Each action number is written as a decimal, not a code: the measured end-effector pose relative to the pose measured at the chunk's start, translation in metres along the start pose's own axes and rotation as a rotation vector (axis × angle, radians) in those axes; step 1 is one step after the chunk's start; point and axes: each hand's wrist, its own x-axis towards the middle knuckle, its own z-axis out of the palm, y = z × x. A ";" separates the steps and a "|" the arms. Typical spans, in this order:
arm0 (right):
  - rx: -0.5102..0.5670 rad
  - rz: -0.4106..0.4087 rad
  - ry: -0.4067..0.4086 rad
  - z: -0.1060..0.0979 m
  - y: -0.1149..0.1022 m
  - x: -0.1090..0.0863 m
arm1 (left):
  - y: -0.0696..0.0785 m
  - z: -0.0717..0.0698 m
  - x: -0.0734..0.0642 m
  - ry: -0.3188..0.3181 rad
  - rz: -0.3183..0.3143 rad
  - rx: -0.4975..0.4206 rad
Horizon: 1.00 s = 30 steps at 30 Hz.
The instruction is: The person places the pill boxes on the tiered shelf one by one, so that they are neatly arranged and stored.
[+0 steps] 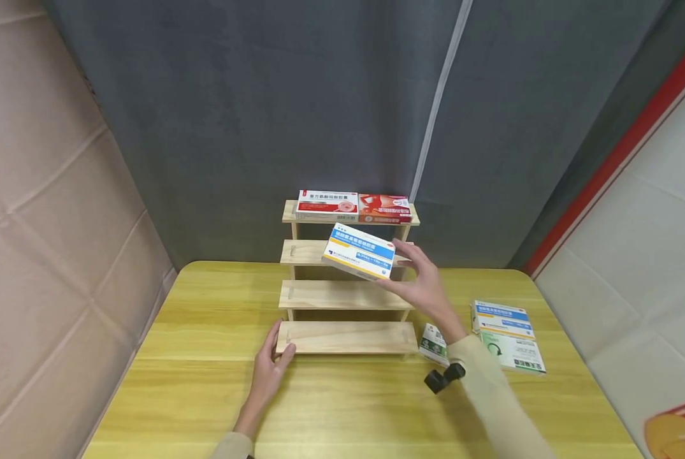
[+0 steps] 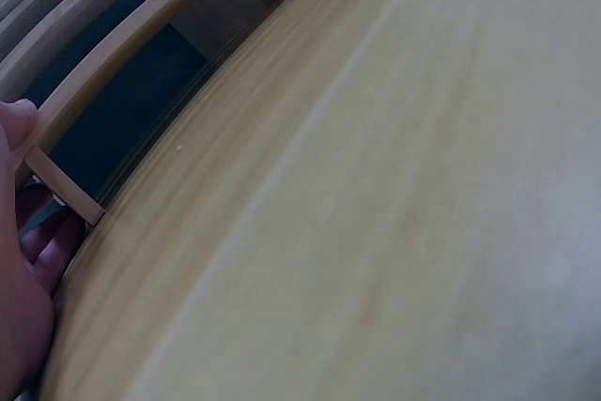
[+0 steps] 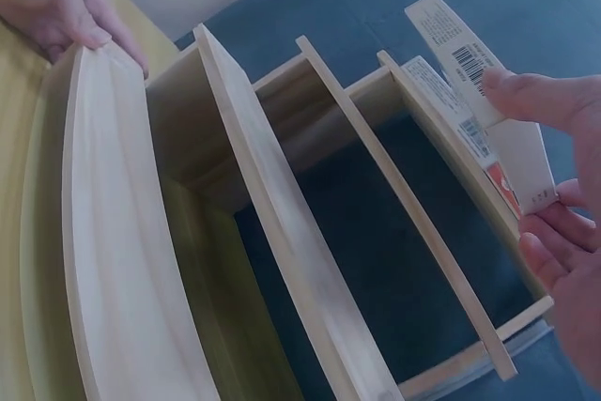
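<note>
My right hand (image 1: 421, 280) pinches a white, blue and yellow medicine box (image 1: 360, 251) by its right end. The box is tilted in front of the wooden stepped rack (image 1: 346, 336), overlapping its second tier from the top in the head view. In the right wrist view, the thumb lies on the barcoded side of the box (image 3: 457, 58). My left hand (image 1: 267, 370) grips the left end of the rack's lowest tier, thumb on top and fingers at its side. On the top tier lie a white-and-red medicine box (image 1: 327, 204) and a red medicine box (image 1: 384, 208), side by side.
Right of the rack, a blue-and-white medicine box (image 1: 503, 319) and a green-and-white one (image 1: 513, 352) lie on the wooden table (image 1: 204, 363). A small green-and-white box (image 1: 434, 343) sits partly behind my right wrist. A dark curtain (image 1: 262, 127) hangs behind the rack.
</note>
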 end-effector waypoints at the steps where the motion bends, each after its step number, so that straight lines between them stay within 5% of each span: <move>1: 0.004 -0.006 -0.005 0.002 -0.001 0.001 | 0.000 0.000 0.000 0.000 -0.001 0.003; 5: -0.006 -0.032 -0.008 0.010 0.001 0.005 | -0.001 0.000 0.000 0.001 0.001 0.006; 12: -0.029 -0.040 -0.015 0.027 0.039 0.019 | 0.000 0.000 0.000 0.002 0.001 0.010; 30: -0.011 -0.010 -0.090 0.052 0.045 0.042 | -0.001 0.000 0.000 0.001 0.006 0.008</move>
